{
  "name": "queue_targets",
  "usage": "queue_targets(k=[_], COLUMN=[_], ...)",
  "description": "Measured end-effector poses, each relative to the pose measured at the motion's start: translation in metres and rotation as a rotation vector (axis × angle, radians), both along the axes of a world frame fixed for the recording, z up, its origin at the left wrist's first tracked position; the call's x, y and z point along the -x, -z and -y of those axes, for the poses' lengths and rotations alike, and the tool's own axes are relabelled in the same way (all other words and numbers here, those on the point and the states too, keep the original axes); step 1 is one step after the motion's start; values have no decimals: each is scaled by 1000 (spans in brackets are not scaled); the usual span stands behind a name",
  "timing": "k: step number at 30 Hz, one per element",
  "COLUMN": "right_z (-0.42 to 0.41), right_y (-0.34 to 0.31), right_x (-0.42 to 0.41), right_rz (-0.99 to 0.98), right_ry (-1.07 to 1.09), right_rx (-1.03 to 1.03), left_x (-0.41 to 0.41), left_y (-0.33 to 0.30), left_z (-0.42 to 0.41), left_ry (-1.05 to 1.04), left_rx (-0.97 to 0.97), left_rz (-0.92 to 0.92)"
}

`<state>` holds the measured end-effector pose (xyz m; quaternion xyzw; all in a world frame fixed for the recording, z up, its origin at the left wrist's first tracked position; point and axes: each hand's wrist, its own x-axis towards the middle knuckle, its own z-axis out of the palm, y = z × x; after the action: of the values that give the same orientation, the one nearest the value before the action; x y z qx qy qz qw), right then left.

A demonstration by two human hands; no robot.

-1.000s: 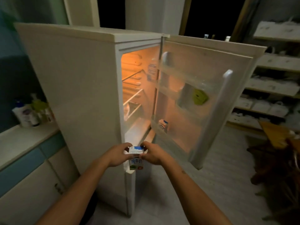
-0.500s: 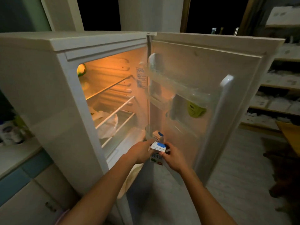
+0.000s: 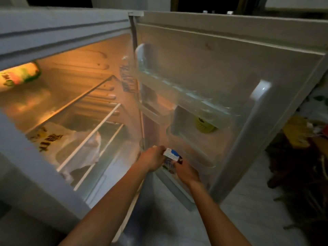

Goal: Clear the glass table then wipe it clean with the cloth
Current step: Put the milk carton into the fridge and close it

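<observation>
A small white and blue milk carton (image 3: 170, 158) is held between both hands at the bottom rack of the open fridge door (image 3: 221, 82). My left hand (image 3: 152, 159) grips its left side from above. My right hand (image 3: 184, 172) holds its lower right side with curled fingers. The carton is low in the door, over the bottom door shelf (image 3: 177, 189). The glass table and the cloth are out of view.
The lit fridge interior (image 3: 79, 96) has wire shelves, a white plastic bag (image 3: 74, 146) and a green and yellow packet (image 3: 19, 75) at upper left. A yellow-green object (image 3: 204, 125) sits in a middle door rack. Cluttered things lie on the floor at right (image 3: 298, 148).
I have stepped closer to the fridge. Both hands have carried the carton forward and down into the bottom rack of the door.
</observation>
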<state>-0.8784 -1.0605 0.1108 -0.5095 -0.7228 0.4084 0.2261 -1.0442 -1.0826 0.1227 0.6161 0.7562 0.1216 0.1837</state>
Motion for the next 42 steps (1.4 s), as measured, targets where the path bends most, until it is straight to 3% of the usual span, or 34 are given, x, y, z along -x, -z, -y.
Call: queue_targets(k=[6,13,20,32,38,42], right_z=[-18,-32,-36,-28,-18,-16], right_y=[20,47,83,65,34,24], right_x=[16,36,39,33,44,57], right_rz=[-6,174,103,111,147,288], right_ry=[99,112,212,109,68,-51], right_rx=[36,68,45,58,-85,-233], left_x=[17,30,23,30,30,39], left_y=[23,53,73,63,37,26], left_z=[-38,-50,-47,-34,-4,14], left_ry=[75,125,168,127,25,-39], left_rx=[46,22,32,35,-205,-200], left_rz=[-33,-133,-205,-204,-138,-250])
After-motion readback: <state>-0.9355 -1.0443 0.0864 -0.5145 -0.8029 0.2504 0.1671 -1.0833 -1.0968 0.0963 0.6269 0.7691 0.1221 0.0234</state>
